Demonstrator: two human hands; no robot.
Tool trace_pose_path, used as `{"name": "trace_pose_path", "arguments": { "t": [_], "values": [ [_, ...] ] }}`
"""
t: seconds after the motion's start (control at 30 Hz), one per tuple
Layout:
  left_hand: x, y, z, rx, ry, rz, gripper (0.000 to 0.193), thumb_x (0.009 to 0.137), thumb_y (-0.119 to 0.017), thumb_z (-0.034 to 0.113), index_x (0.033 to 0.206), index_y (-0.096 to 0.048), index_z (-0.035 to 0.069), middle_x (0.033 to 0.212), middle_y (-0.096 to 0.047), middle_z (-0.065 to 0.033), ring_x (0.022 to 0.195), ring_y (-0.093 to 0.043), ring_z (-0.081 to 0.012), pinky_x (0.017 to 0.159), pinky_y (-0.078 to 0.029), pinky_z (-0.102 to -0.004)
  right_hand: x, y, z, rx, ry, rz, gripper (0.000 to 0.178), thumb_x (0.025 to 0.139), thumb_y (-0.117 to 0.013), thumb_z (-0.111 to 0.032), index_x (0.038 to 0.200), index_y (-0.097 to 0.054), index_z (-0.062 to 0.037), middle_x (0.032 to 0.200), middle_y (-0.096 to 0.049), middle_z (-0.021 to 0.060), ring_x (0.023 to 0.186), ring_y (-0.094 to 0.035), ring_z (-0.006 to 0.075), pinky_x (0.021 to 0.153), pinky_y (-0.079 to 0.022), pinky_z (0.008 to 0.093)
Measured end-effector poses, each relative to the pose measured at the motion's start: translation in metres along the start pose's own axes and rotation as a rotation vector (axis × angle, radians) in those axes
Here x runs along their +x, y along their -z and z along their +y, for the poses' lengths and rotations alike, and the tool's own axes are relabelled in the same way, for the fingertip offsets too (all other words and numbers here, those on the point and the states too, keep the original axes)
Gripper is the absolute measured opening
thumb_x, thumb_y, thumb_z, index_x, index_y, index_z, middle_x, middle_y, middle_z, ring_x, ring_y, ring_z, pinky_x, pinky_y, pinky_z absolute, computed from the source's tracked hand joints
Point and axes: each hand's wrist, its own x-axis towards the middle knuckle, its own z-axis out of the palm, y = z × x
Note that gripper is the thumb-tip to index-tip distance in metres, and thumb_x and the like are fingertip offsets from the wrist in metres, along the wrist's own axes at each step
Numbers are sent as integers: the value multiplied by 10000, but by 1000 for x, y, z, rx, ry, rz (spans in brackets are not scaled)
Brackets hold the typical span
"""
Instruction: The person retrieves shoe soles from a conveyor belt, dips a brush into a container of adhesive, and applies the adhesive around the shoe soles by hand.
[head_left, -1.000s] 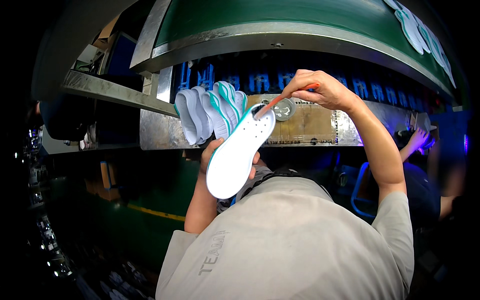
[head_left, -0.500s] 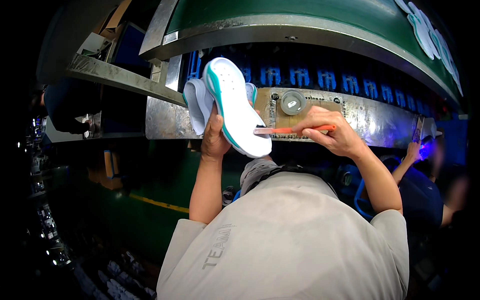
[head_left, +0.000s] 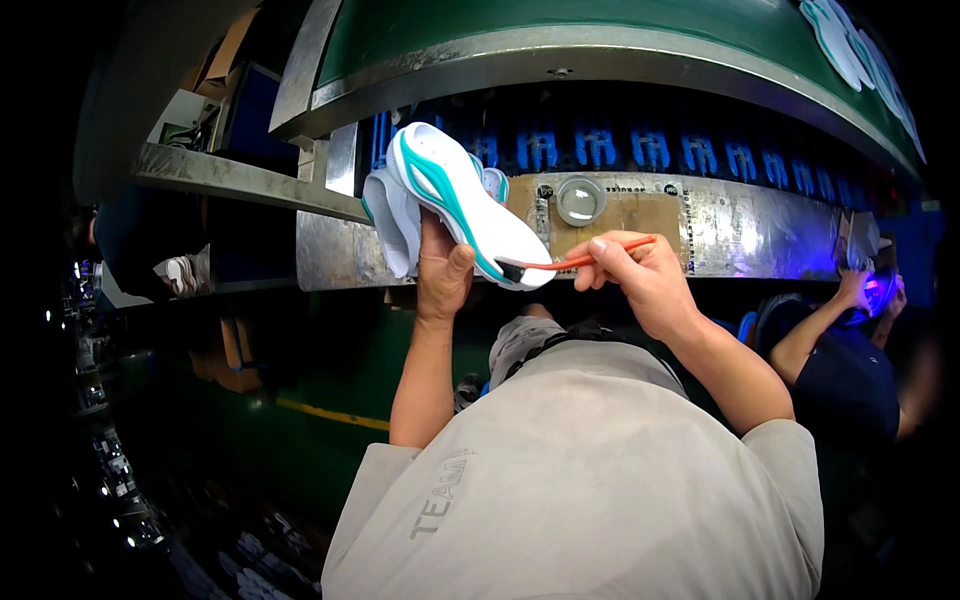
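Left hand (head_left: 442, 272) grips a white foam shoe sole with teal side stripes (head_left: 455, 198) from below, thumb on its edge, sole raised and tilted before the metal ledge (head_left: 750, 235). Right hand (head_left: 632, 272) pinches a thin orange-handled brush (head_left: 570, 263), dark bristles touching the sole's near end. Just beyond, a small round shallow dish (head_left: 581, 200) sits on the ledge; contents unclear, something pale. More white soles (head_left: 392, 215) stand bunched behind the held one.

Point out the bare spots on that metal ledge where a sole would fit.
The metal ledge is bare right of the round dish, across the brown patch toward the blue glow. Left of the dish it is crowded: stacked soles, plus the white-and-teal sole in the left hand. The right hand holds an orange brush there.
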Motion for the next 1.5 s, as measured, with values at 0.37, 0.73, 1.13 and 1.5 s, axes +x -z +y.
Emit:
{"name": "trace_pose_path", "arguments": {
  "t": [0.37, 0.73, 1.13, 1.5],
  "values": [
    [16, -40, -4, -262, 218, -182, 784, 1039, -555, 415, 1619, -248, -13, 1384, -606, -244, 1175, -683, -352, 1042, -542, -447, -15, 39, 23, 486, 248, 375, 320, 1104, -534, -239, 1187, -704, 18, 915, -714, 42, 830, -607, 103, 801, -493, 260],
    [356, 14, 91, -397, -220, -2, 537, 1098, -427, 323, 1481, -455, -53, 1392, -583, -295, 1273, -621, -396, 1073, -539, -497, -69, 73, 48, 481, 229, 651, 310, 1097, -549, -239, 1216, -687, 12, 953, -685, 34, 878, -606, 110, 797, -494, 283],
    [83, 174, -2, 1442, 366, 681, 444, 908, -749, 429, 1023, -768, 0, 992, -772, -227, 859, -755, -365, 846, -597, -432, -9, 84, 96, -172, 77, 471, 281, 1082, -584, -200, 1181, -726, 22, 944, -730, 64, 898, -636, 124, 835, -504, 273],
    [18, 250, -108, 1149, 657, 473, 874, 715, -842, 433, 1315, -582, -147, 1282, -658, -358, 1211, -651, -452, 1048, -506, -463, 111, 90, 114, -1012, -27, 138, 251, 991, -667, -248, 1100, -763, -44, 1003, -763, 184, 910, -721, 379, 815, -566, 440]
  ]
}}
